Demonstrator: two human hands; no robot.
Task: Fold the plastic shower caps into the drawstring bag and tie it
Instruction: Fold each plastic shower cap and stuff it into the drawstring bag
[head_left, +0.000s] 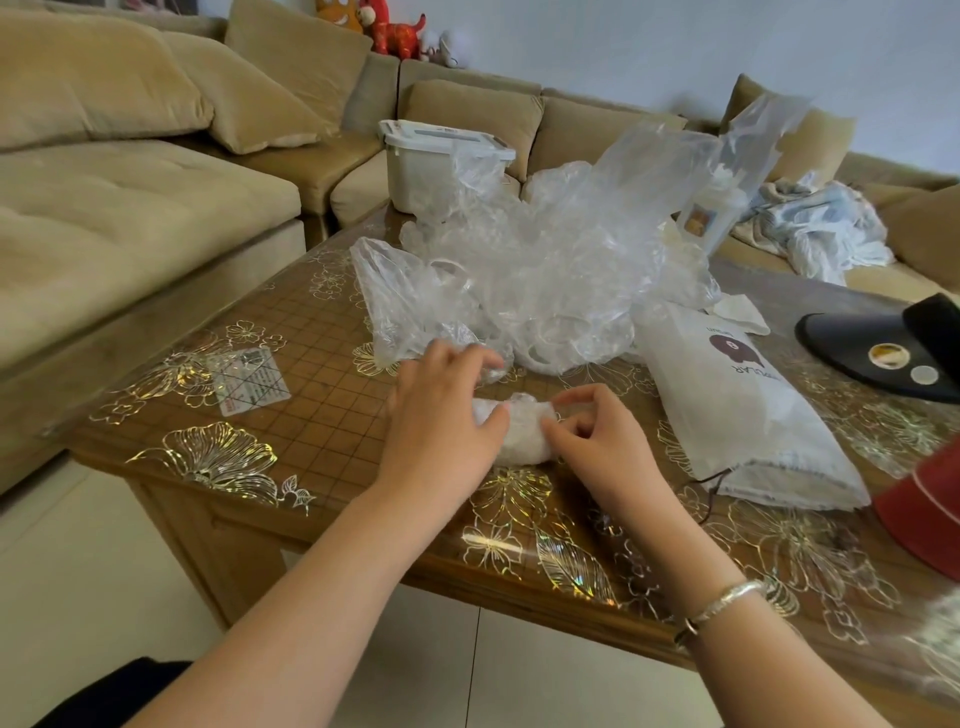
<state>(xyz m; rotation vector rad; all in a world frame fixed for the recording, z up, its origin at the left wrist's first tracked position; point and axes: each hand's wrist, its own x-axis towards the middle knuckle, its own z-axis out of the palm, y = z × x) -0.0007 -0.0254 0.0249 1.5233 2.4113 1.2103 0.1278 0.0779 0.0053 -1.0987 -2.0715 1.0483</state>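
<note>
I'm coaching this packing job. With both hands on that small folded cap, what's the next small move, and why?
Probably carry the folded cap, held by the left hand and right hand, to the drawstring bag lying flat at right; it already looks compact.

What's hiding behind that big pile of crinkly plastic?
Behind the pile of clear shower caps stands a white lidded box, its right part showing only hazily through the plastic. Beyond it is a tan sofa. The plastic covers the box's base and the table underneath.
</note>
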